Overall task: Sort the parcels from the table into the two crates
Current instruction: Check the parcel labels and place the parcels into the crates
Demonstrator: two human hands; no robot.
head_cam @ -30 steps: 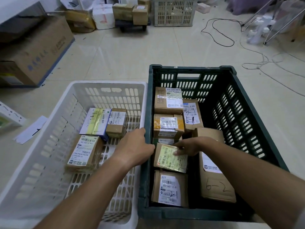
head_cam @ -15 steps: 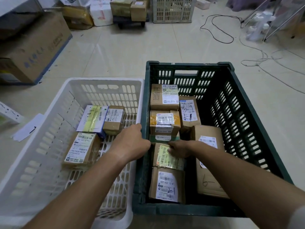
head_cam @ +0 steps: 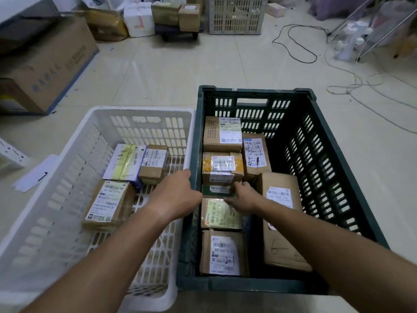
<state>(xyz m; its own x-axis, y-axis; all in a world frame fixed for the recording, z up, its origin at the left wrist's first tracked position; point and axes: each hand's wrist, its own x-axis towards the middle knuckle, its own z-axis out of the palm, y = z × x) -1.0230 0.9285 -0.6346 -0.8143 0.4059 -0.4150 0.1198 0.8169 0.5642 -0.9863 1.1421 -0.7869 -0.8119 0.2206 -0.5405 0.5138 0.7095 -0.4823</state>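
Since the earlier frame, my right hand (head_cam: 244, 197) is sliding off the yellow-labelled parcel (head_cam: 220, 214) toward 12 o'clock and is now reaching the green parcel (head_cam: 217, 190). Its fingers are extending, loosely spread, fingertips touching that parcel's right end; I am pinching nothing. The thumb side is hidden, so I cannot tell whether it is hooking under an edge.

My left hand (head_cam: 174, 195) is resting on the rim where the white crate (head_cam: 144, 110) meets the green crate (head_cam: 255, 91), fingers curling over the white rim, steadying it.

Key relation: the green parcel is lying at 10 o'clock from my right palm, wedged between the orange-taped parcel (head_cam: 222, 168) at its 12 o'clock and the yellow-labelled parcel at its 6 o'clock. Its long axis is running 9 to 3 o'clock. My right hand is the nearer one. I am judging that any lift must start from the right end, as only a narrow strip is exposed.

Count: two crates. The green crate is holding seven parcels visible; the white crate is holding three. The table is not in view, so remaining parcels cannot be counted.
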